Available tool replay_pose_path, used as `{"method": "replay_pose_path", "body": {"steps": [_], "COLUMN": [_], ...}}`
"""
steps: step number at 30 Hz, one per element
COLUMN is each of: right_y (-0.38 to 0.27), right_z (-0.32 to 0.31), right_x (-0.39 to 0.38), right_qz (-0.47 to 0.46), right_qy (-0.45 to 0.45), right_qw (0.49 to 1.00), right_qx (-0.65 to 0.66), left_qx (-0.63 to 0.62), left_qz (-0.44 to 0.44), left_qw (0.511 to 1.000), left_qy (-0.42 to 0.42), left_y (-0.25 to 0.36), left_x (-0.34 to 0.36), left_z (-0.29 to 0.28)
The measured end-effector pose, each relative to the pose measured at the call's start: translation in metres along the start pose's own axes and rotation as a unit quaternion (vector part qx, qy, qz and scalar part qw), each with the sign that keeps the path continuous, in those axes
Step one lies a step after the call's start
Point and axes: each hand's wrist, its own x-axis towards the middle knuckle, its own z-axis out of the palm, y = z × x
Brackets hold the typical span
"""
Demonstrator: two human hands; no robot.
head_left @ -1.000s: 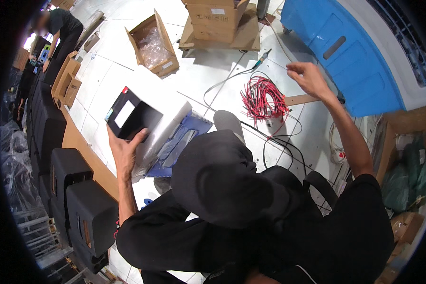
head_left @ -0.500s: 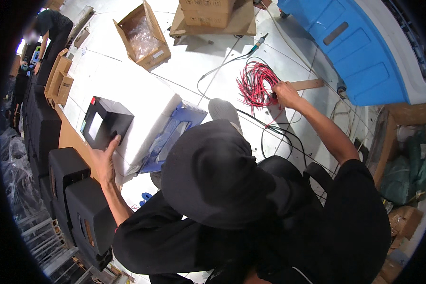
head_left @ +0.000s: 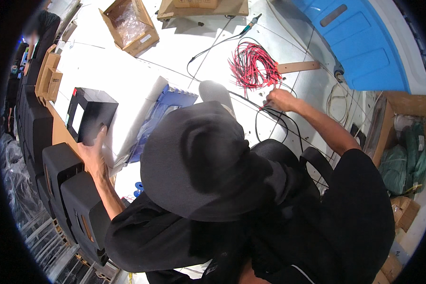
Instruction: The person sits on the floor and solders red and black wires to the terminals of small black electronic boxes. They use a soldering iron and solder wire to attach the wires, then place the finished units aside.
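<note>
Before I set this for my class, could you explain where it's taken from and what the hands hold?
There is no machine, only a person's bare hands, seen from a head-worn fisheye camera looking down. The left hand grasps a black block, thumb on its side. The right hand is just below a red and black wire bundle; whether it pinches a wire is unclear. The tiled floor also bears a teal-handled tool and an open cardboard box.

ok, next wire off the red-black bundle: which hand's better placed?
Right, I'd say: the right hand is close beside the red-black bundle; the left hand is far off from it, on the black box.
</note>
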Motion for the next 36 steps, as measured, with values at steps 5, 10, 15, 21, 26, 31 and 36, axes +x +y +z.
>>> {"method": "replay_pose_path", "body": {"steps": [5, 10, 15, 21, 26, 31, 36], "right_y": [-0.013, -0.001, 0.002, 0.008, 0.027, 0.018, -0.033], "right_z": [0.021, 0.019, 0.022, 0.028, 0.026, -0.004, -0.088], "right_x": [0.002, 0.001, -0.011, -0.031, -0.04, -0.064, -0.075], "right_qz": [-0.055, -0.049, -0.015, -0.035, -0.101, -0.068, 0.112], "right_qy": [0.013, -0.051, -0.039, 0.011, -0.036, 0.046, 0.175], "right_qw": [0.996, 0.994, 0.996, 0.993, 0.977, 0.987, 0.905], "right_qx": [-0.069, -0.083, -0.08, -0.109, -0.185, -0.136, 0.372], "left_qx": [0.01, -0.003, 0.006, 0.004, -0.021, -0.047, -0.064], "left_qz": [-0.004, 0.009, -0.006, 0.001, 0.031, 0.044, 0.044], "left_qw": [1.0, 1.0, 1.0, 1.0, 0.999, 0.998, 0.997], "left_qy": [-0.01, -0.003, -0.001, -0.007, 0.023, 0.004, 0.0], "left_y": [0.002, 0.005, 0.007, 0.005, 0.002, -0.005, -0.017], "left_x": [0.0, -0.003, -0.004, -0.004, -0.004, -0.002, 0.0], "left_z": [-0.001, 0.0, 0.0, 0.001, 0.003, 0.003, 0.003]}}
